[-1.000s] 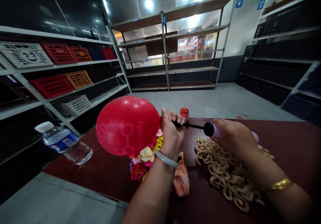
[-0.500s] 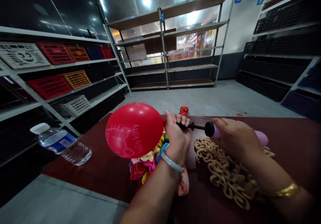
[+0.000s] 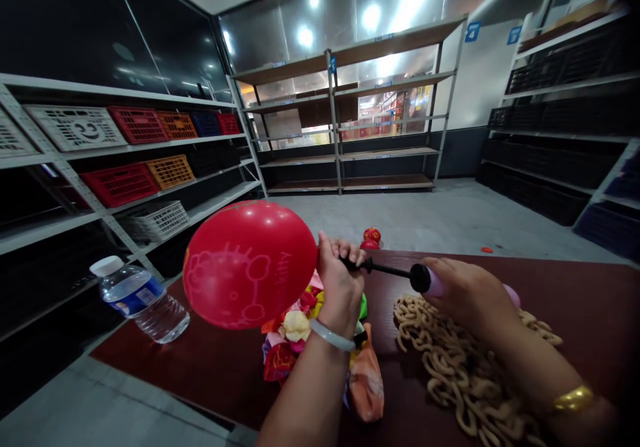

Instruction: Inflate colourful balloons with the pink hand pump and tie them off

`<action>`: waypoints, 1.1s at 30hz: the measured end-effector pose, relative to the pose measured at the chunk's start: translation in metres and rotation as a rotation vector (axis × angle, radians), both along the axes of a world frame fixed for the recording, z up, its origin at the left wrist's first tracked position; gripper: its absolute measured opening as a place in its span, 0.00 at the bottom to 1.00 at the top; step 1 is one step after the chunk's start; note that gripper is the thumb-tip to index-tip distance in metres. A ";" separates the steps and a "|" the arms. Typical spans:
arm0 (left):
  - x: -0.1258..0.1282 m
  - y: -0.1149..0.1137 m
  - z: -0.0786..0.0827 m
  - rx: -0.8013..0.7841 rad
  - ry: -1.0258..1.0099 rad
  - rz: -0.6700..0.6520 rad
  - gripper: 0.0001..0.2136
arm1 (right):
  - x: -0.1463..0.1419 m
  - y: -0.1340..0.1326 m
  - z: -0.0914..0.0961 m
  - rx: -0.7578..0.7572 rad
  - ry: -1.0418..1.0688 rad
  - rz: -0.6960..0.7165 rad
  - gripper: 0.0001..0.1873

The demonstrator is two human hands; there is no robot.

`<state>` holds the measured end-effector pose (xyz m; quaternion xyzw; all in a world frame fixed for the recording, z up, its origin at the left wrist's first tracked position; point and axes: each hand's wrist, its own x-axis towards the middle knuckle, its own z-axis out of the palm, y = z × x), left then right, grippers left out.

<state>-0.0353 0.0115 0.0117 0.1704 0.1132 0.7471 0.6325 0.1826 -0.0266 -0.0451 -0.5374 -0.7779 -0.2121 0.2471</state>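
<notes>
A red inflated balloon (image 3: 250, 265) with a white cartoon print hangs over the dark red table (image 3: 590, 307). My left hand (image 3: 340, 277) is closed round the balloon's neck, pinching it onto the black nozzle of a hand pump (image 3: 400, 273). My right hand (image 3: 470, 297) is wrapped round the pump's pink body (image 3: 511, 293), which mostly hides under the fingers. Beneath my left wrist lies a heap of limp coloured balloons (image 3: 295, 330).
A tan plastic chain pile (image 3: 450, 360) lies under my right hand. A water bottle (image 3: 143, 298) lies at the table's left edge. Two small red balloons (image 3: 371, 238) sit at the far edge. Metal shelves with coloured crates (image 3: 120, 183) line the left wall.
The balloon has grown a little and turned, so its cartoon print now faces me. My right hand has shifted slightly along the pump; the view tilted up.
</notes>
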 end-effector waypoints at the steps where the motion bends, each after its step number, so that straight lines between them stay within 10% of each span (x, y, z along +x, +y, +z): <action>1: -0.007 0.003 0.001 0.004 -0.007 0.015 0.25 | 0.006 0.001 0.001 -0.005 0.000 -0.007 0.20; 8: -0.016 0.006 0.003 0.031 -0.061 0.019 0.25 | 0.026 -0.008 0.015 0.053 -0.069 -0.048 0.21; 22: 0.055 -0.022 -0.026 -0.007 -0.031 -0.196 0.24 | -0.024 -0.018 0.005 0.014 -0.081 -0.070 0.22; 33: -0.006 0.007 -0.003 -0.023 -0.019 -0.001 0.25 | 0.022 0.001 0.007 -0.038 -0.024 -0.017 0.22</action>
